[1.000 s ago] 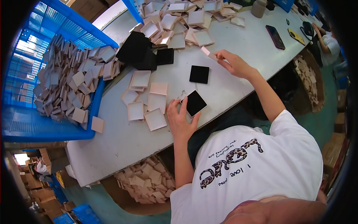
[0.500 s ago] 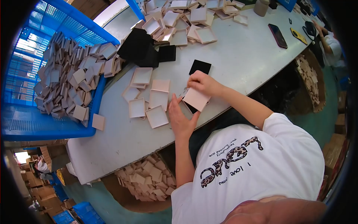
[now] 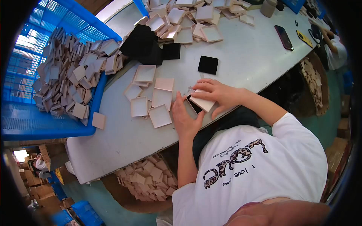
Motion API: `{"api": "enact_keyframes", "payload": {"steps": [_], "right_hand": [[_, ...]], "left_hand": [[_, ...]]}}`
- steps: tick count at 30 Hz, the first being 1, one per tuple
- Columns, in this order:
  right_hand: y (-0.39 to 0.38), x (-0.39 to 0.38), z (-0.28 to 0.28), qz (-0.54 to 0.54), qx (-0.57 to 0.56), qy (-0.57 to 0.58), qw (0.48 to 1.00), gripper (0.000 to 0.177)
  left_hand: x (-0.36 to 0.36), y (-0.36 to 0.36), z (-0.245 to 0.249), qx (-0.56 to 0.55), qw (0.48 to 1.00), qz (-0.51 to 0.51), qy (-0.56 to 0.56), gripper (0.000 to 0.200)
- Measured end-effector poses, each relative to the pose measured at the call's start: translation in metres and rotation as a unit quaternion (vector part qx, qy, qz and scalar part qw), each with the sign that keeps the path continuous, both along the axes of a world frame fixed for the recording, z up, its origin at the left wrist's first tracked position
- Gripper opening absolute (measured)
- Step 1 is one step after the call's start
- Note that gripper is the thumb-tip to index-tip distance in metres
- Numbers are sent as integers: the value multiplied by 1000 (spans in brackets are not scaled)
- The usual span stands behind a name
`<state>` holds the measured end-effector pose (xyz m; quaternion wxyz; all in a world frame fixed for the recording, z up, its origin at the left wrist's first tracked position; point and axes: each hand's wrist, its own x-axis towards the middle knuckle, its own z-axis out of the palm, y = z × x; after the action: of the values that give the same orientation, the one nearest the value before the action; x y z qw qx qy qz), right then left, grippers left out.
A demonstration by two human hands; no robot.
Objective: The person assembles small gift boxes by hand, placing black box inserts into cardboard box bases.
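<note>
In front of my body, my left hand point(image 3: 185, 117) braces a small shallow box base point(image 3: 194, 104) on the table, fingers along one side and thumb at the near corner. Black lining shows inside that base. My right hand point(image 3: 220, 95) grips a pale pink box lid point(image 3: 203, 102), tilted over the base and covering part of it. Beyond my right hand lies a square black pad point(image 3: 208, 64). To the left of my left hand are several loose pale trays, one of them a white-lined tray point(image 3: 159, 116).
A blue crate point(image 3: 85, 132) full of pale box parts stands at the left. Black pads point(image 3: 141, 45) are stacked near a heap of trays point(image 3: 184, 34). A phone point(image 3: 283, 37) and a yellow tool point(image 3: 304, 38) lie at the right, near another person point(image 3: 335, 49).
My right hand has shifted right and spread further over the lid, which is now tilted more steeply. The view has moved slightly; the black pad looks turned and is fully visible.
</note>
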<state>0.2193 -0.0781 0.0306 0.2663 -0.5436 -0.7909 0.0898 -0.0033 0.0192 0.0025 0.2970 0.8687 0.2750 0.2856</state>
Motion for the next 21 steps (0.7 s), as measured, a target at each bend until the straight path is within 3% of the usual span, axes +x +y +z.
{"api": "enact_keyframes", "payload": {"steps": [3, 7, 8, 11, 14, 17, 20, 21], "right_hand": [[1, 9, -5, -81, -81, 197, 974, 102], [19, -13, -14, -44, -4, 96, 994, 93], [20, -22, -13, -37, 1, 36, 999, 82], [16, -35, -22, -91, 42, -42, 994, 70], [11, -40, -40, -129, 66, -85, 986, 56], [8, -45, -40, -161, 89, -144, 972, 53], [5, -40, -29, -156, 96, -148, 972, 53], [3, -38, -26, -149, 98, -136, 975, 54]], "left_hand": [[2, 1, -1, 2, 1000, 0, 0, 118], [0, 1, -6, -8, 1000, 4, -18, 119], [-1, 1, -8, -9, 1000, 5, -23, 119], [-1, -1, -8, -30, 999, 18, -24, 119], [-1, -1, 0, 19, 1000, 14, -11, 118], [-7, -1, 11, 22, 999, -29, -39, 109], [-31, 1, -22, 141, 986, 46, -78, 84], [-34, 1, -14, 148, 978, 134, -55, 75]]}}
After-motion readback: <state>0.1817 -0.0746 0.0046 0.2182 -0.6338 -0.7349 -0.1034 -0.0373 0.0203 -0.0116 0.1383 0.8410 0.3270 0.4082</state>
